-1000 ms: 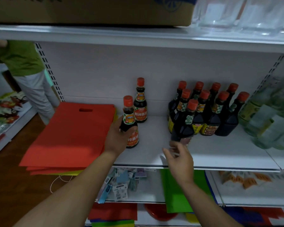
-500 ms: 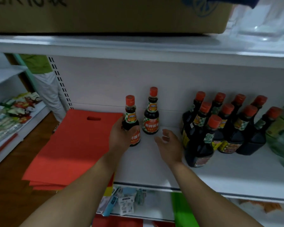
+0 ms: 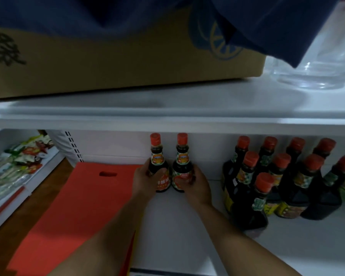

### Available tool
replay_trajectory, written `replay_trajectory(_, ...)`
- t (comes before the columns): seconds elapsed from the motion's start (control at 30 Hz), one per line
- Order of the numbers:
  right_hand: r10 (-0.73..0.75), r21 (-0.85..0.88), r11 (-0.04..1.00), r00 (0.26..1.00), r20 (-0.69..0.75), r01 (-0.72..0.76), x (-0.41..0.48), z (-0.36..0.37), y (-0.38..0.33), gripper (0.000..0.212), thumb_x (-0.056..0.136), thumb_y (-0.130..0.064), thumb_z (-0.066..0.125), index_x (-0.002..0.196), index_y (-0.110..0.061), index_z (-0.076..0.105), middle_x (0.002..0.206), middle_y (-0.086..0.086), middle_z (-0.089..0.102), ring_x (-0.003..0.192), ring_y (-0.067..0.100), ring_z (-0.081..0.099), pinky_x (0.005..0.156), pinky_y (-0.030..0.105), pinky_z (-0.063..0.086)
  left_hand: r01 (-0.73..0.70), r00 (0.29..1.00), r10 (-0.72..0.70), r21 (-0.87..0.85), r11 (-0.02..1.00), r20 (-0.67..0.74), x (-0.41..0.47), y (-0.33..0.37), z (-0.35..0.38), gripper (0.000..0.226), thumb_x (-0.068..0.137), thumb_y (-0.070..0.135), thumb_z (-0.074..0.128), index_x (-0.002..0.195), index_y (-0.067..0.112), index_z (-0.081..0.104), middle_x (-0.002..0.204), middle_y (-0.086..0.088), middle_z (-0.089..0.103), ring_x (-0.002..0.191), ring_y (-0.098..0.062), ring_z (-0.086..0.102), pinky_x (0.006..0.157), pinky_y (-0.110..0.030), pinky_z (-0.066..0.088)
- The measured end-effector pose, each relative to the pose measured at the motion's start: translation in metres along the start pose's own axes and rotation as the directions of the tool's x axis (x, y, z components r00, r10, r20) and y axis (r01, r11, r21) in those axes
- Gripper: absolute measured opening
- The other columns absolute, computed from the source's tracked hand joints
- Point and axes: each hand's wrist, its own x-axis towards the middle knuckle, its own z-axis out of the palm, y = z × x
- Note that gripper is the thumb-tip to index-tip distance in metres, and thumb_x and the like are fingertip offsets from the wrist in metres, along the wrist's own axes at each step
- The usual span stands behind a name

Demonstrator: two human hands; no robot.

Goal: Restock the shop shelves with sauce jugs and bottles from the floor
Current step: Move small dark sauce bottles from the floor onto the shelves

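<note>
Left grip (image 3: 145, 181) and right grip (image 3: 197, 184) clasp two small bottles (image 3: 182, 167) (one each); nine larger bottles (image 3: 249, 212) stand beside.

The white metal shelf (image 3: 173, 236) is carrying a flat stack of red-orange bags (image 3: 78, 206) at its left, two small dark red-capped sauce bottles (image 3: 182, 166) standing upright side by side at the back, and a cluster of larger dark red-capped bottles (image 3: 249, 212) at its right.
</note>
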Motion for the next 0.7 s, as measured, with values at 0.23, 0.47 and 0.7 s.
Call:
replay_trajectory(0.23,-0.014,-0.019,1.0,1.0,-0.003,0.014,0.0084,-0.0029,0.0037,0.06,0.073,-0.021,0.079,0.127,-0.03,0.053,0.125,-0.002,0.062,0.114,0.019,0.059,0.098,0.041,0.048,0.058,0.998,-0.056,-0.064,0.996,0.021,0.0108,-0.0048,-0.0009,0.041,0.08,0.01,0.075,0.112,0.031,0.059,0.112,0.003,0.069,0.106,-0.019,0.064,0.097,-0.051,0.05)
replay_trajectory(0.47,0.018,-0.019,1.0,0.999,-0.043,-0.019,0.0083,-0.0077,0.0074,0.064,0.072,-0.021,0.078,0.129,-0.034,0.052,0.127,-0.004,0.062,0.116,0.018,0.058,0.098,0.038,0.047,0.029,0.996,-0.024,-0.054,0.998,0.086,0.0057,-0.0068,0.0009,0.052,0.081,0.01,0.074,0.129,0.023,0.059,0.12,0.005,0.068,0.113,-0.014,0.063,0.099,-0.041,0.05)
replay_trajectory(0.7,0.033,-0.007,0.999,0.999,-0.036,-0.033,0.0082,-0.0048,0.0069,0.067,0.074,-0.02,0.077,0.133,-0.032,0.049,0.132,-0.002,0.06,0.12,0.02,0.056,0.102,0.04,0.045,0.034,0.994,-0.03,-0.039,0.999,0.102,0.0042,-0.0014,0.0004,0.049,0.084,0.007,0.07,0.127,0.026,0.059,0.117,0.007,0.068,0.11,-0.012,0.063,0.095,-0.034,0.05)
